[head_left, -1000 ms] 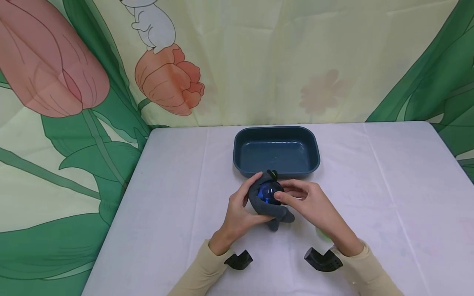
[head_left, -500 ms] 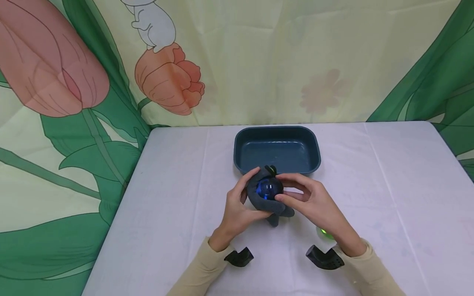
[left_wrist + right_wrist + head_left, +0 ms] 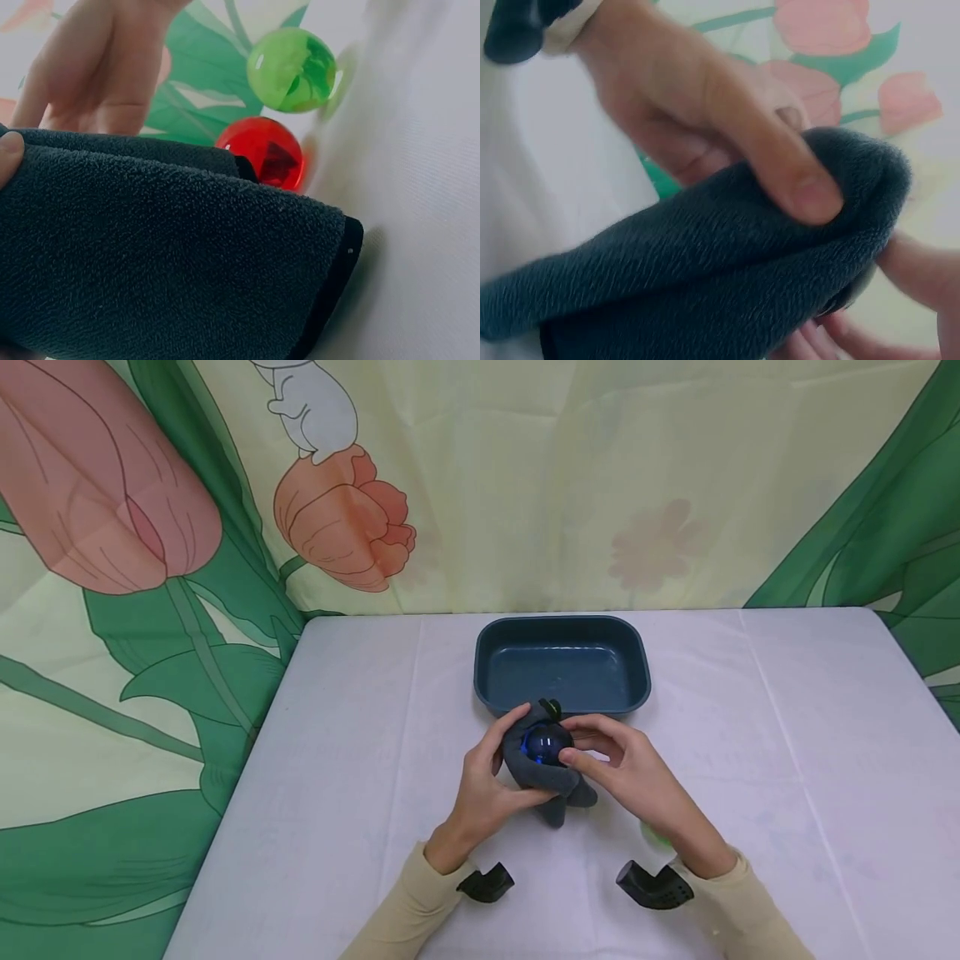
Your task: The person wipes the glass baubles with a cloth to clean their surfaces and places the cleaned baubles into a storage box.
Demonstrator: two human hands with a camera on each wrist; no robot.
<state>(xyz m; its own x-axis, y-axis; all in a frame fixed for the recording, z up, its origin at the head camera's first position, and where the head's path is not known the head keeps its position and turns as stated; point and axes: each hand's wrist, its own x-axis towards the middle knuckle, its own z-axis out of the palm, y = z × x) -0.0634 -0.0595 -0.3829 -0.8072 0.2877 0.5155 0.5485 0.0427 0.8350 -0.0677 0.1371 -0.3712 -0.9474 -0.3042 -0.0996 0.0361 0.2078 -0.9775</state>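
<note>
In the head view my left hand (image 3: 480, 787) grips a folded dark grey towelling cloth (image 3: 557, 781) that curves round a shiny blue ball (image 3: 547, 744). My right hand (image 3: 636, 768) pinches the ball's right side between thumb and fingertips. Seen from the right wrist, the left thumb (image 3: 810, 196) presses down on the cloth, and the right fingers (image 3: 922, 271) are at its far end. The cloth's black-edged end (image 3: 346, 251) hangs down in the left wrist view. Behind it are a clear red ball (image 3: 264, 150), partly covered, and a clear green ball (image 3: 292, 69).
A dark blue rectangular tub (image 3: 562, 664) stands just beyond the hands on the white-covered table (image 3: 360, 735). The green ball lies partly under the right wrist in the head view, where the red one is hidden. A flower-print curtain (image 3: 525, 485) hangs behind.
Both hands rose slightly with the cloth and ball, then sank back a little. Their hold looks the same; the tub has stayed put.
</note>
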